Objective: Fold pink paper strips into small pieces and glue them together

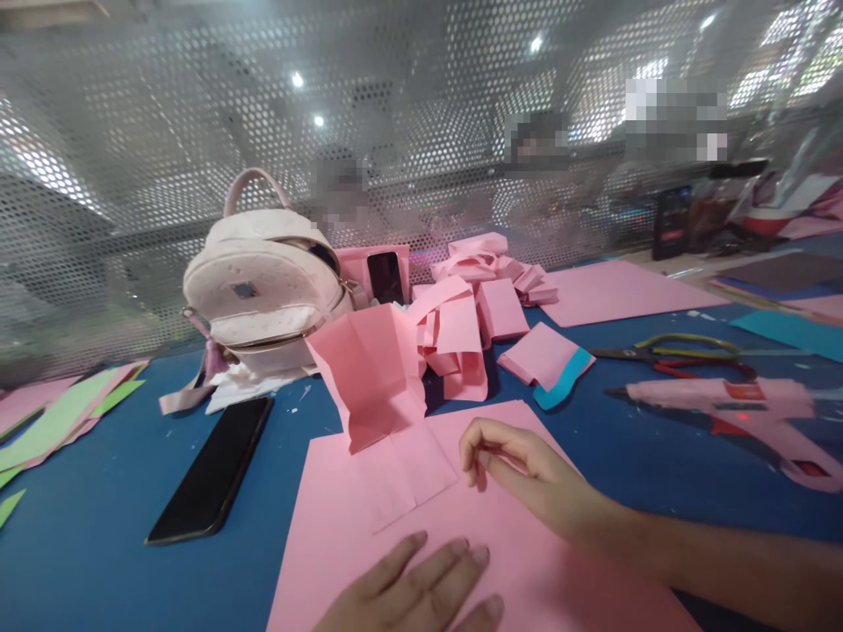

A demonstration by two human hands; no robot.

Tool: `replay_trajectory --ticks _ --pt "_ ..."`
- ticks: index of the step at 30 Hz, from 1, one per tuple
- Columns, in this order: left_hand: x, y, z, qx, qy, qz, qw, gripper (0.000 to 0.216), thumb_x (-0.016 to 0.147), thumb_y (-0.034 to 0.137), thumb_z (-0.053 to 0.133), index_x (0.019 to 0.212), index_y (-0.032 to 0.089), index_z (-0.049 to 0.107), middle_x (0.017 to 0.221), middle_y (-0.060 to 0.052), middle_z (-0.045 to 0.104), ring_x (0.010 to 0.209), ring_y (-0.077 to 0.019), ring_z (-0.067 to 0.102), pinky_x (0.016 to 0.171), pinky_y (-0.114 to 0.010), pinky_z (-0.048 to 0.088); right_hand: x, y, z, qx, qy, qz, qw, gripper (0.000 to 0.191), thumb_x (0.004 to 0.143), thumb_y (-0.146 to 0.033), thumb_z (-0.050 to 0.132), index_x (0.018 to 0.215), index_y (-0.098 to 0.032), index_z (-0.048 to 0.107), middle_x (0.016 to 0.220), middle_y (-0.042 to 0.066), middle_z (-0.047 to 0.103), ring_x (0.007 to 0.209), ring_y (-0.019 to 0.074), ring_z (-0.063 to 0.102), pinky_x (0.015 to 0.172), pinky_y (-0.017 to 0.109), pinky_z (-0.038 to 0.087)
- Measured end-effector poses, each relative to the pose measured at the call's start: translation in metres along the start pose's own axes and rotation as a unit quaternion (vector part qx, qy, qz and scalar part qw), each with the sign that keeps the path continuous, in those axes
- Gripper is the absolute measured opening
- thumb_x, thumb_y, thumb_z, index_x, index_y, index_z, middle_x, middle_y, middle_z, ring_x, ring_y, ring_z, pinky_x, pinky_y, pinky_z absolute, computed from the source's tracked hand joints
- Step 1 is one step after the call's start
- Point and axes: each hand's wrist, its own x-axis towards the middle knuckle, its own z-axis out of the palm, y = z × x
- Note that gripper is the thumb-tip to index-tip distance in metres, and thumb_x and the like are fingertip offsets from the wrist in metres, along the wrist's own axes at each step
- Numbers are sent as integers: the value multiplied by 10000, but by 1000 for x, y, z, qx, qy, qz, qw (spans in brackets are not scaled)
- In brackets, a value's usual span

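A large pink paper sheet (329, 527) lies on the blue table in front of me. My left hand (421, 588) rests flat on its near part, fingers stretched out. On the sheet's far part is a creased pink paper piece (408, 474), one half lying flat and the other half (372, 377) standing up, folded. My right hand (520, 470) is just right of the creased piece, above the sheet, with its fingers curled in. Whether anything is inside those fingers is hidden.
Behind are folded pink papers (461, 325) and a pale pink backpack (270, 272). A black phone (211, 474) lies left. To the right are a pink glue gun (738, 399), scissors (672, 351) and a folded pink piece with a blue strip (563, 377). Perforated metal panels (408, 132) stand beyond.
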Motion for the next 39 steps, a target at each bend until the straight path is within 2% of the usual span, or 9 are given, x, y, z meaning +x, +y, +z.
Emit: replay_trajectory --ticks 6,13,15,20,24,28,32,37,39 --pt "-6 -1 0 13 -9 -28 999 430 1035 370 430 1404 173 528 1443 -84 571 1319 -210 550 1129 -326 409 -3 -5 2 -14 -3 -3 1000 164 872 -113 453 822 -204 580 819 8 580 748 150 545 722 296 443" --pt "-6 5 -18 35 -44 -34 998 430 1047 321 351 1317 85 589 1329 -104 660 1219 -231 627 988 -283 516 -5 -7 3 -63 -15 -38 997 182 883 -92 449 826 -194 588 820 9 590 741 147 555 704 287 448" --pt "-7 4 -28 13 -53 -24 998 485 1054 384 322 1309 73 593 1324 -109 663 1205 -226 638 964 -275 528 -11 -8 5 -84 -9 -44 995 174 873 -89 457 854 -200 589 851 13 604 768 152 564 733 294 459" --pt "-29 11 -57 -32 -61 -38 997 472 1048 395 366 1356 101 570 1342 -87 654 1240 -177 615 1036 -223 486 -42 -16 12 -156 16 -13 988 330 940 -213 487 1266 -245 535 1303 82 581 1211 221 551 1058 430 428" --pt "-50 15 -91 -28 -74 -41 996 399 1055 304 366 1364 165 576 1290 -36 690 1178 -133 658 1034 -186 489 -66 -25 11 -279 -83 -43 956 579 979 -407 530 1508 -223 384 1593 113 349 1470 278 310 1218 513 235" --pt "-59 10 -119 -75 -110 -76 988 456 1014 460 427 1351 199 589 1223 -28 725 1054 -152 724 930 -201 569 -77 -33 24 -360 -185 -51 913 763 948 -549 558 1557 -156 320 1629 144 249 1513 321 192 1247 524 145" --pt "-67 8 -123 -119 -136 -172 968 490 1008 234 424 1498 248 409 1393 -45 609 1202 -160 648 980 -251 547 -82 -41 62 -398 -235 -74 884 903 897 -590 610 1542 -37 303 1611 249 191 1507 380 162 1233 558 151" --pt "-75 12 -125 -186 -179 -186 948 599 993 131 387 1560 260 246 1506 -52 479 1337 -154 522 1049 -324 492 -84 -53 89 -345 -320 -166 866 880 884 -553 645 1537 -55 332 1573 254 290 1463 386 296 1216 532 232" --pt "-77 12 -130 -205 -173 -192 944 585 1001 136 377 1559 257 249 1521 -59 455 1345 -159 512 1043 -332 492 -84 -54 95 -363 -280 -151 876 865 894 -545 634 1522 -22 353 1559 272 316 1453 390 319 1212 511 255"
